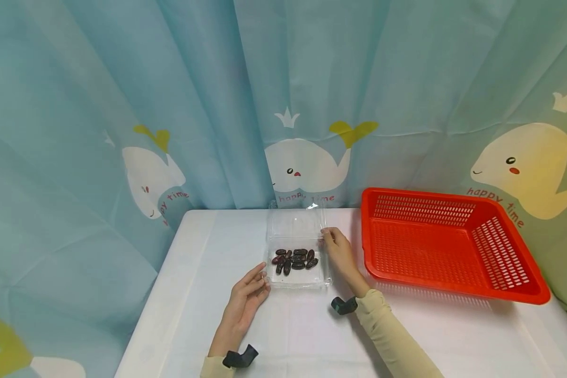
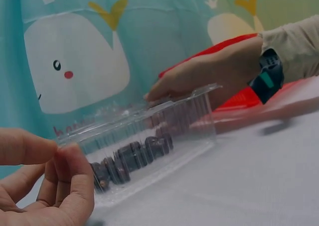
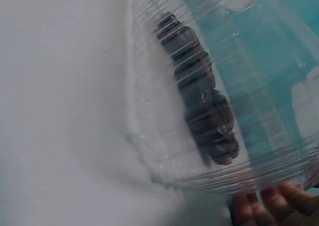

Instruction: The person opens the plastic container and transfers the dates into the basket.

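A clear plastic clamshell box (image 1: 302, 285) lies on the white table with its see-through lid (image 1: 295, 223) raised at the back. Several dark brown, glossy dates (image 1: 298, 259) sit in its base, grouped toward the middle. At the front left corner, my left hand (image 1: 245, 299) pinches the rim between thumb and finger, as the left wrist view shows. My right hand (image 1: 338, 253) holds the right side of the box near the hinge, its fingertips (image 3: 279, 198) at the clear wall. Part of the right hand's grip is hidden behind the plastic in the left wrist view.
A red plastic basket (image 1: 368, 262) with slotted walls stands on the table to the right, close beside the right forearm. Behind the table hangs a blue-green curtain (image 1: 208, 105) printed with white whales. White cloth covers the table (image 1: 193, 262).
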`<state>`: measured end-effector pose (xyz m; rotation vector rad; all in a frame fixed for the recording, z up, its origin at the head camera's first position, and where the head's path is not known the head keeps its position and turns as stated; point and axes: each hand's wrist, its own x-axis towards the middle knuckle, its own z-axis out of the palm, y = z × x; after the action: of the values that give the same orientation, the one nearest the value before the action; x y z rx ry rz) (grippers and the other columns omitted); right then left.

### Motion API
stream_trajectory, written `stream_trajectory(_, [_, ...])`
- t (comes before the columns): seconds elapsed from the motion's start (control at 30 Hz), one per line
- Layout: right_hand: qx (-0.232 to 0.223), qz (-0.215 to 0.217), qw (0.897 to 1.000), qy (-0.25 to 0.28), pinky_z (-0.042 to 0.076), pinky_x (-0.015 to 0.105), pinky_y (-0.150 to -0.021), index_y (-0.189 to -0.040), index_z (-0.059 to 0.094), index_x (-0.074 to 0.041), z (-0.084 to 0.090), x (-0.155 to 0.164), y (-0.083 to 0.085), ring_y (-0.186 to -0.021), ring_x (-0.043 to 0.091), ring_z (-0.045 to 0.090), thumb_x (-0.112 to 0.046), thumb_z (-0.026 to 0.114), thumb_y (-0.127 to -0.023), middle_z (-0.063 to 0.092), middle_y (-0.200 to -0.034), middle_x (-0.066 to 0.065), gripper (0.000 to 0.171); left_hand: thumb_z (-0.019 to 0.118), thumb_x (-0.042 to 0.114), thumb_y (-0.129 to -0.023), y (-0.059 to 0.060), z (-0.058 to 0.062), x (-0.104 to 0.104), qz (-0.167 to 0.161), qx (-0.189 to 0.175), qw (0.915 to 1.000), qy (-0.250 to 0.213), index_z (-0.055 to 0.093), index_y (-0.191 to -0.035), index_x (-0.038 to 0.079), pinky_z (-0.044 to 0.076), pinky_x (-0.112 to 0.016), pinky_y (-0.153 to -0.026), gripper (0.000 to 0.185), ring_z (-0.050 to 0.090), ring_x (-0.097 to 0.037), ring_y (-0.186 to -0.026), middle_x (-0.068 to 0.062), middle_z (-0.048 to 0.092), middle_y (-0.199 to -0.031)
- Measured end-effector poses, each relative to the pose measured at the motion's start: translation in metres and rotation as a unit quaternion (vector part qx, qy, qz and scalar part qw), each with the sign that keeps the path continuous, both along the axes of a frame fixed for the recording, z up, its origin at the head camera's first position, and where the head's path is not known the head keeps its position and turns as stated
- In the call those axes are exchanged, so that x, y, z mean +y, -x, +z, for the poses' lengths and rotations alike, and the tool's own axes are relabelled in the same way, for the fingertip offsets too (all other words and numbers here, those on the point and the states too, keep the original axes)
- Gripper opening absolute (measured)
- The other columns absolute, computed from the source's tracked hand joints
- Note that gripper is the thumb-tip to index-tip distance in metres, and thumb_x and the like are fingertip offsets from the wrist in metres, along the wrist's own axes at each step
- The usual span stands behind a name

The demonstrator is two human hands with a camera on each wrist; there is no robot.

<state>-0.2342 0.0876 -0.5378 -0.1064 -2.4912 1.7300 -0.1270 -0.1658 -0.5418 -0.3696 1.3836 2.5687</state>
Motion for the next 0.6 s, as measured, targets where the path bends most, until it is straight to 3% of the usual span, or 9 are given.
stream_trajectory(0.13, [-0.019,0.003,1.000,-0.019,0.051,0.035,-0.085,-0.119,0.067,0.001,0.000,0.001,-0.001,-0.096,0.031,0.065,-0.022,0.051,-0.109,0.071,-0.104,0.020,0.030,0.051,-0.007,-0.101,0.000,0.001,0.000,0.002,-0.002,1.0000,0.006,0.044,-0.154,-0.003,0.056,-0.023,-0.090,0.053,0.057,-0.013,-0.102,-0.003,0.055,-0.115])
stream_trajectory(0.33, [-0.036,0.017,0.999,-0.037,0.050,0.030,-0.078,-0.118,0.066,0.004,0.002,0.004,-0.002,-0.090,0.028,0.064,-0.022,0.049,-0.109,0.069,-0.102,0.020,0.033,0.053,-0.004,-0.101,0.000,0.003,-0.001,-0.010,0.002,0.9995,0.031,0.043,-0.154,-0.003,0.058,-0.026,-0.094,0.054,0.057,-0.015,-0.105,-0.003,0.054,-0.116])
stream_trajectory(0.5, [-0.071,0.039,0.996,-0.028,0.051,0.026,-0.071,-0.125,0.061,0.009,0.013,0.009,-0.008,-0.084,0.026,0.062,-0.023,0.048,-0.109,0.065,-0.106,0.024,0.038,0.056,0.002,-0.102,0.002,0.007,-0.005,-0.026,0.010,0.9969,0.074,0.043,-0.154,-0.001,0.058,-0.033,-0.099,0.054,0.057,-0.014,-0.107,-0.004,0.053,-0.118])
stream_trajectory(0.6, [-0.075,0.045,0.996,-0.036,0.055,0.030,-0.072,-0.127,0.058,0.009,0.021,0.011,-0.013,-0.087,0.029,0.065,-0.021,0.051,-0.108,0.065,-0.111,0.027,0.036,0.057,0.007,-0.104,0.004,0.011,-0.007,-0.032,0.017,0.9937,0.107,0.043,-0.154,-0.001,0.059,-0.035,-0.099,0.053,0.056,-0.013,-0.106,-0.004,0.051,-0.121])
